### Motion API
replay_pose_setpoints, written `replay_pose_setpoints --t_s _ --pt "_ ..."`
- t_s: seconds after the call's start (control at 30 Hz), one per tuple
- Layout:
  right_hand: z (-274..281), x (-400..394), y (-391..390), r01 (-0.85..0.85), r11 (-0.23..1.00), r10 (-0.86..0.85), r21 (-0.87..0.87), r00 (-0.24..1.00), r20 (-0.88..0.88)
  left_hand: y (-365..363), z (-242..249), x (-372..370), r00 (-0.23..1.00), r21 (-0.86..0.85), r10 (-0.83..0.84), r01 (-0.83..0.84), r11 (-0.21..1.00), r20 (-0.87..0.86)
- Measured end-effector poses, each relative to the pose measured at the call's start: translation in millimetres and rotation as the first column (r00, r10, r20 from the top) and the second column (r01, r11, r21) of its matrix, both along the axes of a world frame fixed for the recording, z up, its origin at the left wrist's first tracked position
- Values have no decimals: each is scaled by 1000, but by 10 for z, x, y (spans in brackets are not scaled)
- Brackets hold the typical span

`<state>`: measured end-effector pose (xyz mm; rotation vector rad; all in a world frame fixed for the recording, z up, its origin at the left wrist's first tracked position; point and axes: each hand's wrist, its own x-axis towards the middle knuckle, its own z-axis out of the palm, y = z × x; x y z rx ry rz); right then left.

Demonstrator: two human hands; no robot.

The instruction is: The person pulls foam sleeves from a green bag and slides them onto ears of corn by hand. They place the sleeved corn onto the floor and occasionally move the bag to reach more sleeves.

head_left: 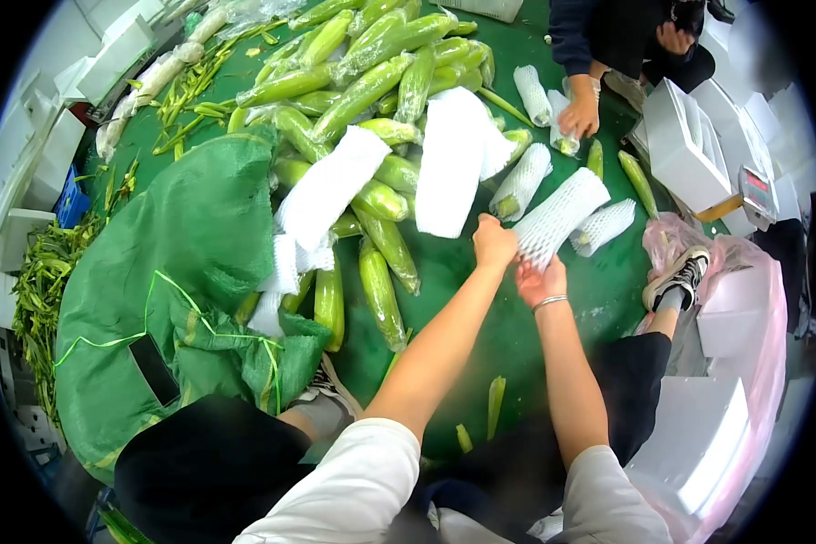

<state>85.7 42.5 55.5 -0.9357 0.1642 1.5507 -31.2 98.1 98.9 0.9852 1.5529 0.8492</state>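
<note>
A white foam net sleeve (562,216) lies slantwise in front of me, its near end between my hands. My left hand (494,243) pinches the left edge of that end. My right hand (541,283) grips the same end from below, palm up. The sleeve looks filled out, but its contents are hidden. Beside it lie another sleeved piece (522,181) with a green end showing and a shorter foam sleeve (602,227). Left of my hands, flat white foam sleeves (451,163) rest on a heap of long light-green vegetables (363,100), many wrapped in clear film.
A co-worker's hand (580,116) holds a sleeved piece at the upper right. A green woven sack (172,236) with a dark phone (154,370) on it lies left. White foam boxes (684,145), a scale (756,192) and pink plastic (762,299) stand right. Peeled leaves lie left.
</note>
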Motion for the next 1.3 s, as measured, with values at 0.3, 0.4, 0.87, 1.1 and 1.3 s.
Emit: replay_pose_setpoints --t_s 0.3,0.4,0.87,1.1,1.3 --pt "977 -926 1927 -417 897 -313 145 -369 875 -618 -595 -1001 906 -192 -66 159 968 419" --pt "1088 -857 1967 -689 724 -200 -14 -229 953 -639 -375 -1324 851 -183 41 65 981 524" --pt "-91 -2100 -613 -375 925 237 64 701 673 -1340 -478 -1950 758 43 259 -353 934 599" --pt "-572 -2072 -939 -539 803 454 -256 273 848 -1720 -1224 -2105 747 -201 393 -338 919 536" --pt "909 -1870 -1055 -599 788 308 -144 181 934 -1995 -292 -2234 995 160 -95 91 983 18"
